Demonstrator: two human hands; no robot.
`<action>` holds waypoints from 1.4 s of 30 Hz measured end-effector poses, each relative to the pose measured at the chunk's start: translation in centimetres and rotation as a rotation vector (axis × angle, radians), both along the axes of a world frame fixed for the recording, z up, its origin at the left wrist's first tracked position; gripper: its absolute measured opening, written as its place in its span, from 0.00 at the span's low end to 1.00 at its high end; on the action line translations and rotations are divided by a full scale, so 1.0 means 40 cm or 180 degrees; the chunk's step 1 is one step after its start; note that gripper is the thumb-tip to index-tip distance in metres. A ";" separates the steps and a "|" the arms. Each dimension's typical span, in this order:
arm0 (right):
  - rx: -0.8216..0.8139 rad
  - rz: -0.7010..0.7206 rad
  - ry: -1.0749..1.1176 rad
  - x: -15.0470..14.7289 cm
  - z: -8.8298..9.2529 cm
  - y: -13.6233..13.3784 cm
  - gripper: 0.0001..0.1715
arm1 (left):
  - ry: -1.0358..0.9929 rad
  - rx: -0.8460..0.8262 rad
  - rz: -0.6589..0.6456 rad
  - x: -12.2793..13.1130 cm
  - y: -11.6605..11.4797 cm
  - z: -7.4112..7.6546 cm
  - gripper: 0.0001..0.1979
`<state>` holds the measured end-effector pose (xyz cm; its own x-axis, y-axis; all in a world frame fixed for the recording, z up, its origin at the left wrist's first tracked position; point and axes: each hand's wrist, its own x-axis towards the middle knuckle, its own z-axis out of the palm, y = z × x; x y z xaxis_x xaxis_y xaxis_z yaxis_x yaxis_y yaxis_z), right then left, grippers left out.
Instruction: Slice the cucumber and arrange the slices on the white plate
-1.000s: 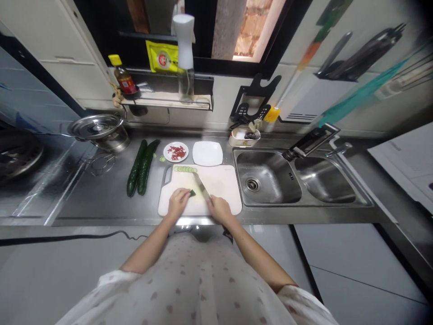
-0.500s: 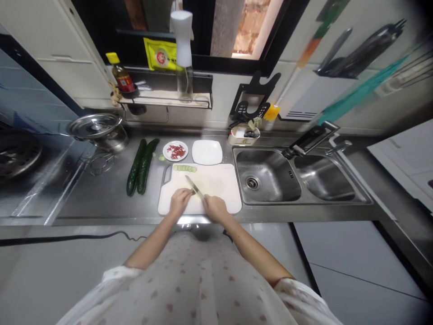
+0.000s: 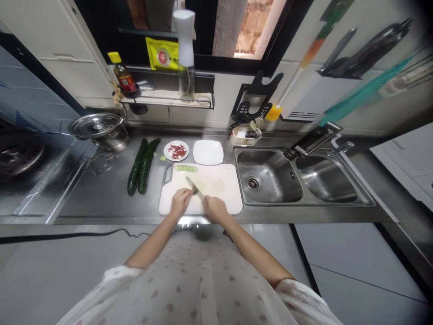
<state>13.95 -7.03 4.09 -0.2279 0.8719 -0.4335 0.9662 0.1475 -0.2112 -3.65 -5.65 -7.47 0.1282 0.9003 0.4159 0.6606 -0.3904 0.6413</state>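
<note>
My right hand (image 3: 215, 208) is closed round the handle of a knife (image 3: 193, 185), its blade slanting up and left over the white cutting board (image 3: 226, 180). My left hand (image 3: 181, 201) pinches a small dark green piece of cucumber (image 3: 195, 192) right beside the blade; the fingers hide most of it. A row of overlapping pale green cucumber slices (image 3: 186, 169) lies along the board's upper left edge. The middle of the board looks wet.
Two whole cucumbers (image 3: 145, 168) lie left of the board. Behind it stand a plate of chopped red bits (image 3: 185, 157) and a white square plate (image 3: 208, 152). To the right is a double sink (image 3: 267, 180); a lidded steel pot (image 3: 113, 137) stands at the left.
The whole view has shifted slightly. Both hands stay at the same place on the board, with the knife and the cucumber piece still held; the blade's angle differs only a little.
</note>
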 end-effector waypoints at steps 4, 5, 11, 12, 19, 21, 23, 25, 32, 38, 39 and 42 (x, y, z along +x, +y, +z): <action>-0.0011 0.0016 0.0028 0.001 0.003 0.000 0.22 | 0.0042 0.0014 0.0011 0.000 0.001 0.000 0.12; -0.0037 0.0019 0.0026 0.001 0.005 0.000 0.22 | 0.0050 0.0011 0.0011 0.000 0.001 -0.001 0.12; -0.0099 0.0013 -0.0017 -0.001 0.013 0.001 0.22 | 0.0066 0.0011 0.0000 0.001 0.002 -0.004 0.12; -0.0075 0.0013 -0.0019 -0.002 0.012 0.001 0.21 | 0.0064 0.0011 0.0005 0.001 0.002 -0.005 0.12; -0.0031 0.0092 -0.0040 -0.007 0.001 0.005 0.20 | 0.0095 0.0001 -0.0009 0.000 0.004 -0.007 0.12; -0.0012 0.0097 -0.0024 -0.010 0.000 0.007 0.20 | 0.0099 0.0000 -0.0002 0.001 0.005 -0.007 0.12; -0.0014 0.0091 -0.0024 -0.014 -0.002 0.009 0.20 | 0.0101 0.0015 0.0008 0.001 0.006 -0.007 0.12; 0.0022 0.0102 -0.0018 -0.016 -0.003 0.011 0.21 | 0.0099 0.0034 0.0007 0.001 0.007 -0.008 0.12; 0.0120 0.0195 0.0019 -0.026 -0.003 0.021 0.21 | 0.0088 -0.0002 -0.0019 0.001 0.007 -0.008 0.12; 0.0085 0.0151 0.0064 -0.049 0.000 0.044 0.21 | 0.0137 -0.0016 -0.0038 0.001 0.005 -0.003 0.12; 0.0090 0.0144 0.0080 -0.050 -0.001 0.045 0.21 | 0.0132 -0.0014 -0.0037 0.001 0.005 -0.003 0.12; 0.0088 0.0141 0.0101 -0.046 -0.003 0.039 0.21 | 0.0122 0.0000 -0.0038 0.001 0.004 -0.004 0.12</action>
<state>12.12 -5.47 3.99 -0.2797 0.8722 -0.4014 0.9515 0.1961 -0.2368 -3.62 -5.47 -7.64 0.1548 0.8987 0.4104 0.6799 -0.3983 0.6157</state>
